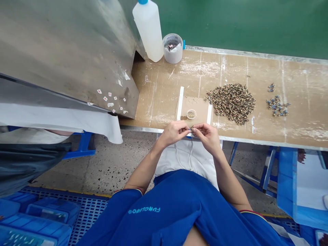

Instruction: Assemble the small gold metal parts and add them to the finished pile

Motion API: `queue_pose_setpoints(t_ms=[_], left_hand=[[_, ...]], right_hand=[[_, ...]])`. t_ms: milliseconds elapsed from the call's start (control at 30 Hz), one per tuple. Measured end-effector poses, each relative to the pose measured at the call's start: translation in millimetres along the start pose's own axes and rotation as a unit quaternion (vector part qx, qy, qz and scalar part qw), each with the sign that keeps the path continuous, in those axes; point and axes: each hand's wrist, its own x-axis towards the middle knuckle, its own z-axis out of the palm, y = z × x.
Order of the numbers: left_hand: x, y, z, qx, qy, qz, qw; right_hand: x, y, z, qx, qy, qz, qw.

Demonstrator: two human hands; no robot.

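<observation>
At the front edge of the bench, my left hand (176,132) and my right hand (207,136) meet with thumb and fingertips pinched. Between the right fingertips shows a tiny dark, brass-coloured metal part (192,126). What the left fingertips grip is too small to make out. Just beyond the hands, a small round white cup (191,114) holds thin yellowish rings or wire pieces. It stands on a cardboard pad (197,102) with white strips along its sides. To the right lies a large heap of small brass-and-dark metal parts (232,102).
Several blue-and-silver pieces (277,106) lie farther right on the cardboard-covered bench (302,89). A white plastic bottle (148,32) and a tub with scraps (173,56) stand at the back left. A metal housing (84,51) borders the left side. Blue bins (285,184) are at lower right.
</observation>
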Motion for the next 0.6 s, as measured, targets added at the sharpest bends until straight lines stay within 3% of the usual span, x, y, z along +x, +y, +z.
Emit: queue_pose_setpoints(t_ms=[367,600], left_hand=[[-0.3,-3.0,-2.4,0.026,-0.038,0.029,0.998],[-0.5,-4.1,-4.0,0.013,-0.043,0.022,0.999]], right_hand=[[1.1,-8.2,-9.0,-0.090,-0.072,-0.049,0.992],[-2.3,-12.6,-5.3,-0.129,-0.067,-0.082,0.986]])
